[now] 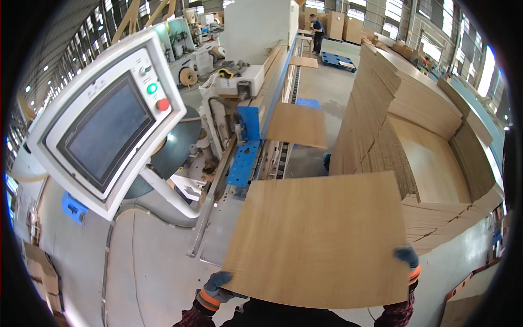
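Note:
I hold a square light-brown wooden panel (318,237) flat in front of me, over the near end of a long edge-banding machine (239,163). My left hand (215,289), in a grey glove with an orange cuff, grips the panel's near left corner. At the near right corner, my right hand (409,264) wears the same kind of glove and grips the edge. A second wooden panel (297,125) lies farther along the machine's feed track. A third small panel (303,61) sits far down the line.
A control panel (106,128) with a dark screen, green and red buttons stands on an arm at my left. Tall stacks of wooden panels (414,125) fill the right side. A person (317,32) stands far back near a blue pallet (338,61).

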Available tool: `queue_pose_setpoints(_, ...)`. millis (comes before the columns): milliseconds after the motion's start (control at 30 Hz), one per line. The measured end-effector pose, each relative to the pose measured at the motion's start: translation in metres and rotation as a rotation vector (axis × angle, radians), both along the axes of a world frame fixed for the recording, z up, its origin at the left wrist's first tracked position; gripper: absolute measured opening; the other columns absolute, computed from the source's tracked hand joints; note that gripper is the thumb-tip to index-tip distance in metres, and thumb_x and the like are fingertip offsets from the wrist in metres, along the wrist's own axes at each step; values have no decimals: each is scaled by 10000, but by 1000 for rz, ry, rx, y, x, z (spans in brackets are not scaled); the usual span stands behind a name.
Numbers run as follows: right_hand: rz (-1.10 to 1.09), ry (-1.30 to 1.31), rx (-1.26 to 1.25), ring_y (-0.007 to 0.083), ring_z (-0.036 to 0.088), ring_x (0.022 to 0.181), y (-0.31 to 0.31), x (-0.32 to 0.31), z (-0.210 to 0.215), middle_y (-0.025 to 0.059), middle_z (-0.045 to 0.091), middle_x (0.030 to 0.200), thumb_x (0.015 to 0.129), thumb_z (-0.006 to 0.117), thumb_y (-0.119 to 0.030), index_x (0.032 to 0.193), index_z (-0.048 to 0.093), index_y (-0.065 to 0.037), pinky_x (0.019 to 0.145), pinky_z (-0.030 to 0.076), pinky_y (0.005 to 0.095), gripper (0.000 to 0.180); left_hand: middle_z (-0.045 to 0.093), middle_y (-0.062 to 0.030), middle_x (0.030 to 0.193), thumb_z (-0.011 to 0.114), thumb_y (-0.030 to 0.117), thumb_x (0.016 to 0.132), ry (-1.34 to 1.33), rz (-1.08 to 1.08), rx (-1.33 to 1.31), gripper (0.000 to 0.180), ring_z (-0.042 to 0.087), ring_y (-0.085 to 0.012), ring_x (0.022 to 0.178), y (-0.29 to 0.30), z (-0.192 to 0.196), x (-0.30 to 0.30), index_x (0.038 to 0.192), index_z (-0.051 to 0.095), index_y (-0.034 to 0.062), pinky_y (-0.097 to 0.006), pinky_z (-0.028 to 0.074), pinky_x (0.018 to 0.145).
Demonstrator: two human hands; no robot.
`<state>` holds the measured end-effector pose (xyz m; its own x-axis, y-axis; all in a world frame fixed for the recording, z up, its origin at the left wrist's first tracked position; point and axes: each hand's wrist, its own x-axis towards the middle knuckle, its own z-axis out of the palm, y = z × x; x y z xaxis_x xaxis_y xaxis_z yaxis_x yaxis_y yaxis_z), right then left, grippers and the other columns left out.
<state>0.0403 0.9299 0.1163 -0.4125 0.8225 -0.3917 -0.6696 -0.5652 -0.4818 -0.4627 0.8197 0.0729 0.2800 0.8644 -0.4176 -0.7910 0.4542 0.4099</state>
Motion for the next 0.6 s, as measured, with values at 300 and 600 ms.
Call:
queue_pose_setpoints(300,-83,-489,252,196,563,921,-5,-162,-89,91,581,1007,823,522,-112,1083,525,-17,820,458,326,277,556,-204,1046,543,274,797,881,254,-304,463,575,-342,923,-14,-61,-77,1112,476,-58,-424,503,732)
queue_pose_setpoints(600,-122,-692,429,178,558,940,71,-191,-136,76,584,1017,825,551,-185,1066,539,-16,824,456,317,294,572,-64,683,560,131,813,1236,434,169,136,548,-155,587,61,7,7,841,578,-1,-294,447,535)
